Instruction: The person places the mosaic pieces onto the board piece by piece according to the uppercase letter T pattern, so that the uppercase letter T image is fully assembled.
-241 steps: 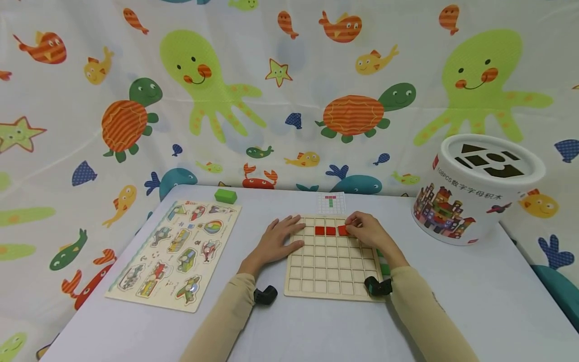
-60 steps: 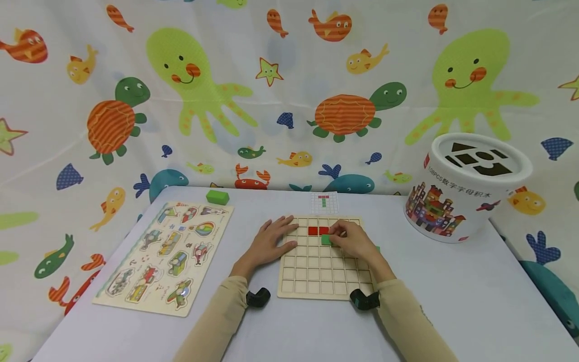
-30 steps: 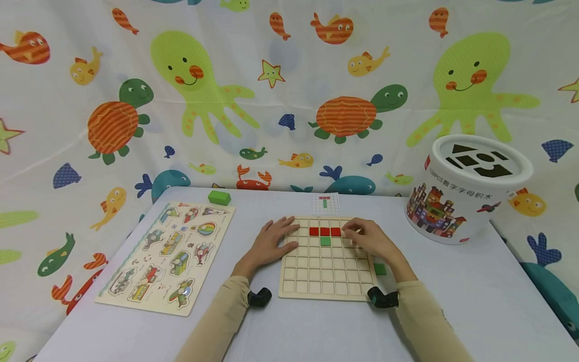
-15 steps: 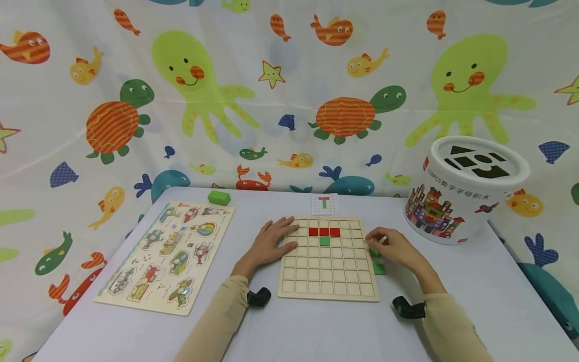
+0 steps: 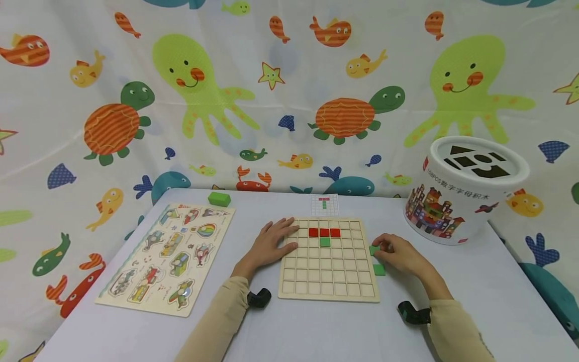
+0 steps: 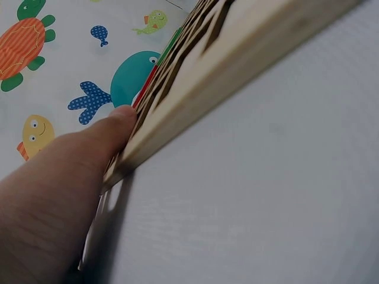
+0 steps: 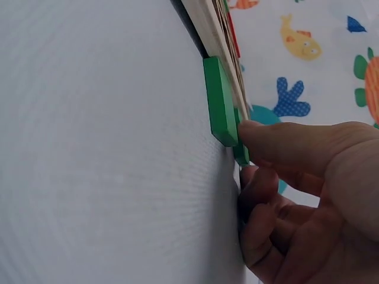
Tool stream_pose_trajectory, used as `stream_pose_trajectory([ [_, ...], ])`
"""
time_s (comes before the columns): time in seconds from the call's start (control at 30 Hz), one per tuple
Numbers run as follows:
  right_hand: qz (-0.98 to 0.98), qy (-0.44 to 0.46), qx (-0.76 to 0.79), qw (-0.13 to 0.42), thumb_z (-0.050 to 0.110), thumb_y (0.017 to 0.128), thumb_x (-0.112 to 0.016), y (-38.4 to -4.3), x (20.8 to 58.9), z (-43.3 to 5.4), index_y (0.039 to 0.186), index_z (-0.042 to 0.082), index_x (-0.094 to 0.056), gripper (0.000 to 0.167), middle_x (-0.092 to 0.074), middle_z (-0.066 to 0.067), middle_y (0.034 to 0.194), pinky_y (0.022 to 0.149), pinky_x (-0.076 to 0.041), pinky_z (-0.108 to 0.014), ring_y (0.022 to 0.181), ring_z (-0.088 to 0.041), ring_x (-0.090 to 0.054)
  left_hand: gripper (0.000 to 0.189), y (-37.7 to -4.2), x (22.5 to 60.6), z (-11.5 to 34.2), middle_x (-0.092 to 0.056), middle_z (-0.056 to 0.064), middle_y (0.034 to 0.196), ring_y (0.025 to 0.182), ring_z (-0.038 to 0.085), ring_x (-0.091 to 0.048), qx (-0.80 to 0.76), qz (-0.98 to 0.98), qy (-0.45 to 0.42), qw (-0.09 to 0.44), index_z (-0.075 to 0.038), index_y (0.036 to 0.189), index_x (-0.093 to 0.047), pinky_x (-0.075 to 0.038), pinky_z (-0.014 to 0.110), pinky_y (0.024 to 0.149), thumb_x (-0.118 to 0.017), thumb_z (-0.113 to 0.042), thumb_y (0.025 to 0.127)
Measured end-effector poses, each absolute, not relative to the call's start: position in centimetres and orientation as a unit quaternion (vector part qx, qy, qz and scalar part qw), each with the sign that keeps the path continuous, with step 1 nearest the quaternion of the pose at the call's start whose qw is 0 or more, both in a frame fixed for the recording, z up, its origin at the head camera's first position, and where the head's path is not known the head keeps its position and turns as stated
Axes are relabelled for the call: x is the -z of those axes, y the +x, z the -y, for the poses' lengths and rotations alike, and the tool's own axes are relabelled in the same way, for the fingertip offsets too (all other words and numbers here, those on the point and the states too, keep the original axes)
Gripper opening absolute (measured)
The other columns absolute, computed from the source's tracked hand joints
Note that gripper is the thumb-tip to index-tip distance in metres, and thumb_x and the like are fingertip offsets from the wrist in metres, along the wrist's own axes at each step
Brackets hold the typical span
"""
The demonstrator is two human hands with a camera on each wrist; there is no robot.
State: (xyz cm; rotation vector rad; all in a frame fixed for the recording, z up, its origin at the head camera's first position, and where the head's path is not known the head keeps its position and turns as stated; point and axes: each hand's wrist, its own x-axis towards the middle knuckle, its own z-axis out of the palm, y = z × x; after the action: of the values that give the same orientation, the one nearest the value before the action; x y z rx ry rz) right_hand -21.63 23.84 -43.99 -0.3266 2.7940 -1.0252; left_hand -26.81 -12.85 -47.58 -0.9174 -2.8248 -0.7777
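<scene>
A wooden grid board (image 5: 329,278) lies flat on the white table. Three red tiles (image 5: 324,233) sit in a row in its upper cells, with one green tile (image 5: 324,242) below the middle one. My left hand (image 5: 268,245) rests on the board's left edge, fingers extended and thumb on the rim. Two loose green tiles lie along the board's right edge. My right hand (image 5: 400,255) pinches the far green tile (image 5: 374,250) between thumb and curled fingers. Nearer me is the other green tile (image 5: 379,270), which in the right wrist view partly hides the pinched one.
Behind the board lies a small printed grid card (image 5: 324,205) with a red and green T pattern. A picture puzzle board (image 5: 169,256) is on the left, with a green block (image 5: 219,198) beyond it. At the back right stands a white bucket (image 5: 466,196) with a slotted lid.
The third red tile and then a green tile went into the grid. My right hand has since moved right, off the board, to the loose green tiles. My left hand has stayed on the edge.
</scene>
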Motion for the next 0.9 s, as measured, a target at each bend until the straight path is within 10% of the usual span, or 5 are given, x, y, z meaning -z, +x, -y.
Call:
stream_pose_trajectory([
  [0.9, -0.916, -0.052, 0.396, 0.016, 0.012, 0.096, -0.051, -22.19, 44.82, -23.95, 0.111, 0.004, -0.058, 0.018, -0.061, -0.016, 0.104, 0.054, -0.046, -0.026, 0.067, -0.015, -0.053, 0.054, -26.86, 47.50, 12.76, -0.036, 0.002, 0.152, 0.143, 0.025, -0.028, 0.253, 0.920, -0.296, 0.036, -0.022, 0.139, -0.049, -0.015, 0.055, 0.115, -0.055, -0.048, 0.091],
])
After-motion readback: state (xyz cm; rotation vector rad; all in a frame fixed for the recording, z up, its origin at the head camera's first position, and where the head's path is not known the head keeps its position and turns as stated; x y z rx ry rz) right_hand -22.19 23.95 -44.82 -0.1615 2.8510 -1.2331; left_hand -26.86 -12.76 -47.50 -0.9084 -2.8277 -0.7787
